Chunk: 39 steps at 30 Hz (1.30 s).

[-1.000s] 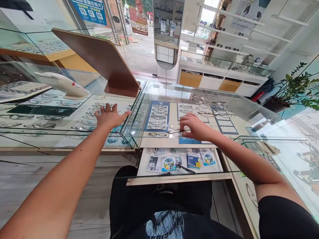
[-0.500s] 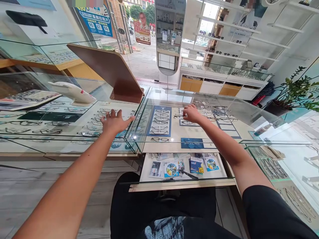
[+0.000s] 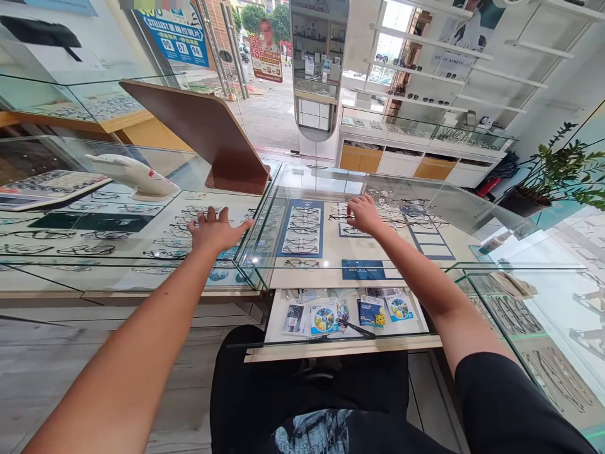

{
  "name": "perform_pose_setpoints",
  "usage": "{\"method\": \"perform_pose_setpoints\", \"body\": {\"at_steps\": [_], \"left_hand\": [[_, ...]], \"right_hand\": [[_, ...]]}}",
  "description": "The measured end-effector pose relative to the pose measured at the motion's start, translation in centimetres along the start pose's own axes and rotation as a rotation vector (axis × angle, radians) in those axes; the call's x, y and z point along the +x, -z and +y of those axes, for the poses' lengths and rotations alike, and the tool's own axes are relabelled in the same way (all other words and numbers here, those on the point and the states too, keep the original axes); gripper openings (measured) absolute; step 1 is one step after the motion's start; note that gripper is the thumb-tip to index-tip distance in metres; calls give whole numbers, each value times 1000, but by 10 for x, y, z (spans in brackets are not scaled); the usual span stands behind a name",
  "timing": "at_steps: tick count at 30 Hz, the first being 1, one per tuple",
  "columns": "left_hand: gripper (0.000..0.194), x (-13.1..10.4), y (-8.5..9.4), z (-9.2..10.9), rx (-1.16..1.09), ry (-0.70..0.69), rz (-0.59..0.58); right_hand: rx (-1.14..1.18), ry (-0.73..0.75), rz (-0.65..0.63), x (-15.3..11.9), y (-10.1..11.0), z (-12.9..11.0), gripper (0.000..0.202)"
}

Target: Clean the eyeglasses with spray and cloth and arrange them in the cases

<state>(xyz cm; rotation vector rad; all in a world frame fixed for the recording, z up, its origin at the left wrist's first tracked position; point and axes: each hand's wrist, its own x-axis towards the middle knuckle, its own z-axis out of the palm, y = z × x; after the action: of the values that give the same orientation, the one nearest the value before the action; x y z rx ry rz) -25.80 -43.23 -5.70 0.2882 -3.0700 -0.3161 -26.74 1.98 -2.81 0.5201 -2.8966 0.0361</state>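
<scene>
My left hand [image 3: 213,234] rests on the glass top of the left display case, fingers spread, holding nothing. Rows of glasses [image 3: 165,244] show under the glass beside it. Over the right case, my right hand [image 3: 363,214] has curled fingers at a pair of dark-framed glasses [image 3: 338,217]; its fingertips are too small to make out in detail. A blue-edged tray [image 3: 282,243] with several glasses lies to the left of that hand. Single glasses [image 3: 302,263] lie below the tray, and a blue card [image 3: 363,270] is nearer to me.
An open drawer [image 3: 278,328] at my lap holds leaflets, round colour charts and a black pen [image 3: 357,328]. A brown stand mirror [image 3: 198,132] and a white device [image 3: 135,176] stand on the left case. A potted plant [image 3: 558,170] is at the right.
The whole view has shifted slightly. Both hands keep nearly the same place and pose.
</scene>
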Motion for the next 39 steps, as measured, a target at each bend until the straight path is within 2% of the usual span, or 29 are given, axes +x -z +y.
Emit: {"method": "perform_pose_setpoints", "body": {"at_steps": [5,12,15,18,21,24,27,30,33,35,36,38,39], "left_hand": [[129,1,0,1,-8,-2,8],[127,1,1,0,-8,-7,6],[127,0,3,1,20,-20,2],[126,-3,6,4,38,-14,-18],[124,-6,10,7,37,-5,-24],[121,-7,15,9,24,-15,-41],[123,-7,20,10,12,-34,-81],[121,-8,25,10,39,-42,-65],[100,-15,28,9,75,-90,11],[77,-26,28,10,70,-150,151],[69,-33,27,13,63,-194,261],[56,-55,24,27,53,-336,442],[50,-69,22,37,37,-437,462]], "right_hand": [[-74,-31,80,-7,2,-8,16],[-96,-55,142,-12,-2,-16,33],[-96,-62,145,-14,1,-21,31],[-81,-84,129,-22,14,-28,22],[-62,-112,153,-42,30,-30,20],[-29,-129,197,-73,41,-22,17],[11,-125,197,-111,40,-6,12],[15,-138,173,-149,32,15,10],[10,-169,136,-186,23,37,14],[18,-205,108,-210,19,51,20],[29,-221,98,-220,17,58,23],[61,-219,88,-238,14,69,28],[78,-200,89,-244,12,74,29]]}}
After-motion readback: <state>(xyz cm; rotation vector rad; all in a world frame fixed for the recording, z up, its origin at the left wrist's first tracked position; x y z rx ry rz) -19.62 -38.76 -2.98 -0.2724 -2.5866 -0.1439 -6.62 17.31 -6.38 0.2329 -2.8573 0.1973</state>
